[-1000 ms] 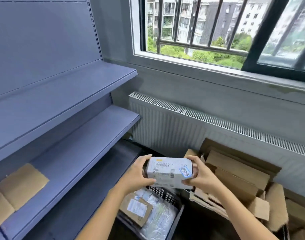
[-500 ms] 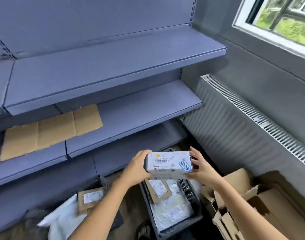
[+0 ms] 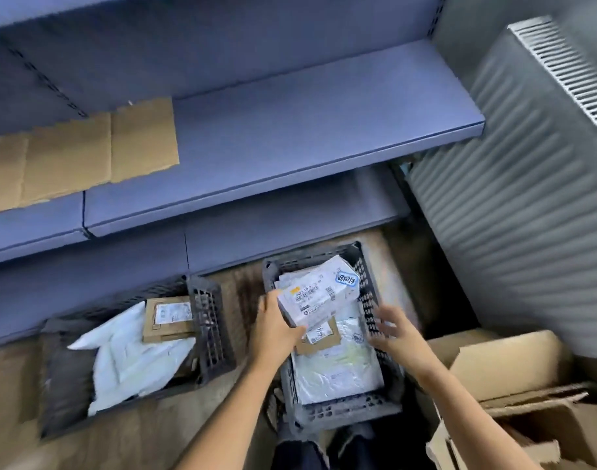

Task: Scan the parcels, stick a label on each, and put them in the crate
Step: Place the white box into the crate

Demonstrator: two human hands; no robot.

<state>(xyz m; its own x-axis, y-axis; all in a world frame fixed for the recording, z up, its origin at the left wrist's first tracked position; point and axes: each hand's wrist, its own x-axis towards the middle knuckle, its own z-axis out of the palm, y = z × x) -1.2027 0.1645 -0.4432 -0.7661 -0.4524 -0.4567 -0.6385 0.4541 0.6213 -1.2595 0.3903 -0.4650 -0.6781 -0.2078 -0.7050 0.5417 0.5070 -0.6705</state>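
In the head view, your left hand [image 3: 273, 329] grips the white box parcel [image 3: 319, 295] at its near end, with the fingers curled round it, and holds it tilted just above the dark plastic crate [image 3: 344, 410] on the floor in front of you. Your right hand [image 3: 392, 329] is open, with the fingers spread. It is just beside the parcel, over the right wall of the crate, and it holds nothing. The parcel carries a printed barcode label and also a blue-edged sticker [image 3: 348, 279] at its far end, so I judge that the scanning and the labelling of this one are done, and only the putting down is left. Inside the crate lie a brown cardboard envelope [image 3: 320, 340] and a plastic bag parcel [image 3: 334, 368], which seem finished too. To the left stands a second crate [image 3: 208, 320] with white mailer bags [image 3: 127, 351] and a flat brown box [image 3: 168, 317]. I cannot make out any added sticker on them, so they probably wait for their turn.
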